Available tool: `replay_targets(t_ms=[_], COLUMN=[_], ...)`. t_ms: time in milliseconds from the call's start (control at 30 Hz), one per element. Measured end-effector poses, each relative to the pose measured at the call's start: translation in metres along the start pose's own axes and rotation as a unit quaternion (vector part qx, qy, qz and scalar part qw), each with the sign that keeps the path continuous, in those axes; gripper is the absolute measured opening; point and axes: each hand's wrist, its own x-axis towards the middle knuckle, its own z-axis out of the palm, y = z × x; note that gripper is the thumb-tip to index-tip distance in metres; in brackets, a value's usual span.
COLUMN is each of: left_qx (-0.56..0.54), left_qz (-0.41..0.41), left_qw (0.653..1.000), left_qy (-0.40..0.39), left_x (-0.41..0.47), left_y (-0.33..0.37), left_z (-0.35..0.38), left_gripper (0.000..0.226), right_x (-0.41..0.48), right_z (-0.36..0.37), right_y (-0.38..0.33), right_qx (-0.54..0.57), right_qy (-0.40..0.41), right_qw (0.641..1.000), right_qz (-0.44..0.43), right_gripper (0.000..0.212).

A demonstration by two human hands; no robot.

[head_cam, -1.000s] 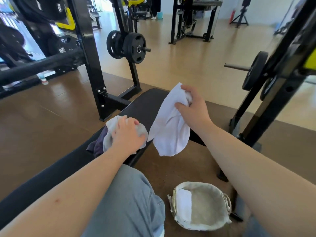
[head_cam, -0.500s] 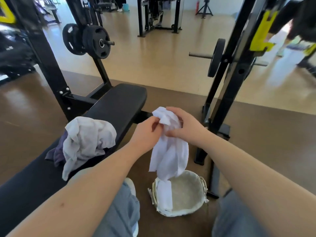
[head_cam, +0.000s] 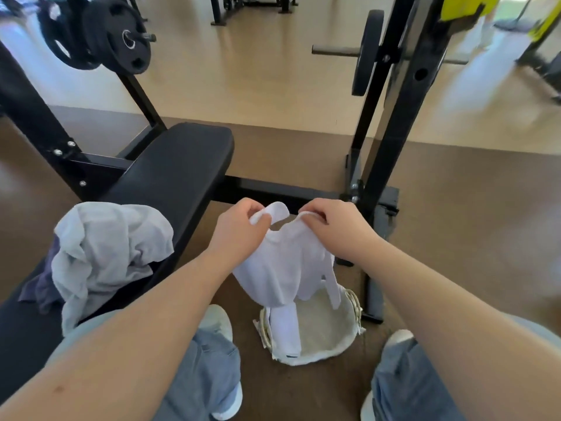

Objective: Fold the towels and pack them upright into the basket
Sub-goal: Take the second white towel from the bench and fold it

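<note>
A gym with a pale wooden floor further off and a brown mat floor point(head_cam: 455, 214) nearer, black rack uprights point(head_cam: 394, 123) and weight plates point(head_cam: 100, 34) standing around a padded black desk point(head_cam: 176, 165). The person sits with the basket point(head_cam: 318, 358) on the mat between their feet. Inside it one folded white towel point(head_cam: 285, 332) stands upright against the wall on the desk side; the remainder of the basket shows only its pale lining, so by my reckoning the packing has barely begun. The left hand point(head_cam: 239, 229) and right hand point(head_cam: 331, 226) are held close together above the basket, each with fingers curled and pinching the top edge of a second white towel point(head_cam: 282, 268), which hangs loose and rumpled, its lower edge overlapping the basket in this view; whether it touches the rim I cannot tell. It looks opened out for folding rather than folded, so this one seems to be at its first step. On the desk to the left lies a crumpled pale grey pile point(head_cam: 106, 253) over a dark cloth point(head_cam: 42, 287), untouched; how many towels it holds cannot be counted. What is left, as I judge it: fold the held towel, stand it beside the first, then work through the pile.
</note>
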Motion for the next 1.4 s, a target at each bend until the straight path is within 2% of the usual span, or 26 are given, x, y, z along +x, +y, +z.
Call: replay_targets(t_ms=[100, 233, 300, 367, 400, 433, 533, 633, 733, 900, 1067, 1167, 1267, 1333, 1400], left_qx=[-0.001, -0.030, -0.008, 0.025, 0.034, 0.034, 0.035, 0.025, 0.021, 0.016, -0.021, -0.049, -0.136, -0.169, -0.182], left_qz=[-0.014, -0.038, -0.035, -0.010, 0.012, 0.036, 0.078, 0.051, 0.042, 0.054, 0.036, 0.021, 0.002, 0.008, 0.012], left_qw=[1.000, 0.998, 0.998, 1.000, 0.999, 0.996, 0.991, 0.996, 0.999, 0.998, 0.998, 0.997, 0.991, 0.986, 0.983], left_qy=[0.001, 0.047, 0.045, -0.004, -0.039, -0.072, -0.104, -0.073, -0.007, 0.012, 0.053, 0.048, 0.020, -0.003, -0.010], left_x=[0.010, 0.018, 0.023, 0.025, 0.024, 0.022, 0.018, 0.021, 0.020, 0.016, 0.017, 0.020, 0.022, 0.021, 0.021], left_y=[0.002, 0.006, 0.003, 0.002, 0.004, 0.008, 0.016, 0.010, 0.006, 0.008, 0.009, 0.008, 0.010, 0.013, 0.013], left_z=[0.010, 0.016, 0.017, 0.019, 0.021, 0.022, 0.025, 0.025, 0.024, 0.026, 0.024, 0.022, 0.021, 0.021, 0.021], left_gripper=[0.010, 0.016, 0.040, 0.065, 0.068, 0.062, 0.011, 0.015, 0.017, 0.022, 0.012, 0.014, 0.022, 0.025, 0.024], right_x=[0.007, 0.018, 0.020, 0.021, 0.022, 0.023, 0.025, 0.026, 0.026, 0.026, 0.029, 0.029, 0.028, 0.026, 0.024], right_z=[0.002, -0.004, -0.009, -0.010, -0.010, -0.009, -0.005, -0.006, -0.011, -0.006, -0.001, 0.001, 0.003, 0.004, 0.004], right_y=[0.003, 0.007, 0.007, 0.004, 0.003, 0.001, -0.002, -0.005, -0.004, 0.001, 0.012, 0.014, 0.006, 0.002, 0.002], right_qx=[-0.011, -0.010, 0.005, 0.017, 0.018, 0.015, -0.004, -0.015, -0.058, -0.100, -0.139, -0.110, -0.061, -0.073, -0.116], right_qy=[0.010, 0.041, 0.033, 0.007, -0.008, -0.024, -0.070, -0.083, -0.075, -0.052, -0.059, -0.047, -0.028, -0.036, -0.080], right_qw=[1.000, 0.998, 0.998, 0.999, 1.000, 1.000, 0.997, 0.995, 0.995, 0.993, 0.985, 0.990, 0.997, 0.997, 0.990], right_qz=[0.021, 0.052, 0.050, 0.034, 0.023, 0.010, -0.030, -0.050, -0.028, 0.025, 0.079, 0.076, 0.040, 0.014, 0.010], right_gripper=[0.026, 0.028, 0.026, 0.023, 0.022, 0.021, 0.018, 0.013, 0.007, 0.016, 0.023, 0.023, 0.017, 0.017, 0.019])
